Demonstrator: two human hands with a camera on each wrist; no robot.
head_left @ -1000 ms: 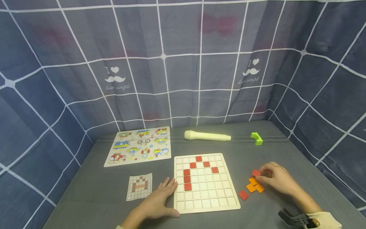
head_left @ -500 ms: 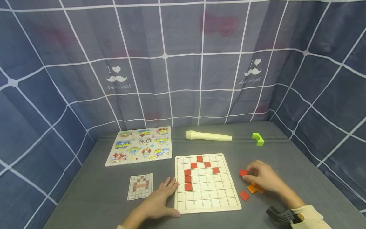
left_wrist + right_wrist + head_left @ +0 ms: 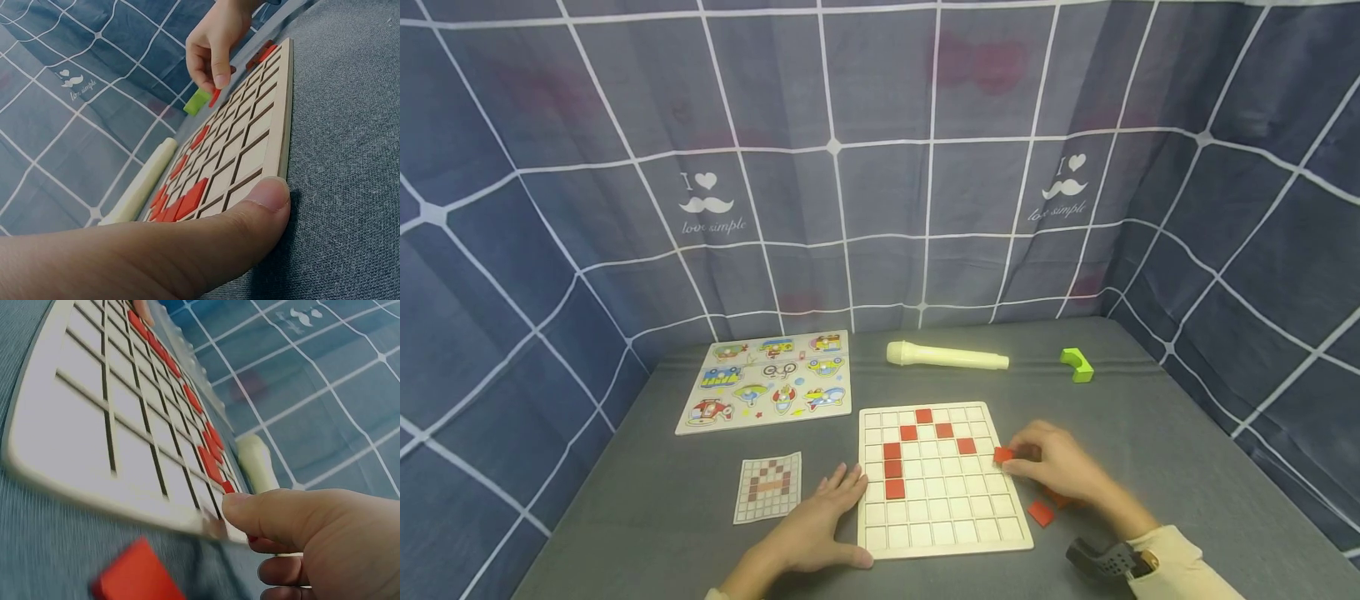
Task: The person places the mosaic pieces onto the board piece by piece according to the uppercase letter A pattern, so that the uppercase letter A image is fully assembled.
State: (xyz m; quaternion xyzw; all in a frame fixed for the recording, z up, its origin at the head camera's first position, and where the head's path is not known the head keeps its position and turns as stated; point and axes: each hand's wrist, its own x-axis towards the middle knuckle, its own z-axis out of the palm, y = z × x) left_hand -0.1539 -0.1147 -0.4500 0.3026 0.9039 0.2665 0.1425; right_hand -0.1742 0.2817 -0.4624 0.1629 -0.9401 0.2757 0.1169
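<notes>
Taking the grid board (image 3: 951,510) as a clock, with twelve away from the person, the right hand (image 3: 1054,460) is at about three o'clock, thumb and fingers pinching a red tile (image 3: 1002,455). That tile is over the board's rim, toward two o'clock; whether it touches the wood is hard to tell. The left hand (image 3: 823,523) lies between eight and nine o'clock, fingers straight and thumb spread apart from them, with the thumb tip against the board's near corner.

Seven red tiles (image 3: 892,468) sit in the squares: three stacked in a column toward nine o'clock, the others stepping up to twelve and down toward one. A loose red tile (image 3: 1041,513) lies on the desk (image 3: 625,508) between three and four, with other tiles partly hidden beneath the right hand.

Out at nine is a pattern card (image 3: 767,489), at ten a picture puzzle (image 3: 801,382), at twelve a pale yellow toy microphone (image 3: 947,357), and between one and two a green block (image 3: 1081,373).
</notes>
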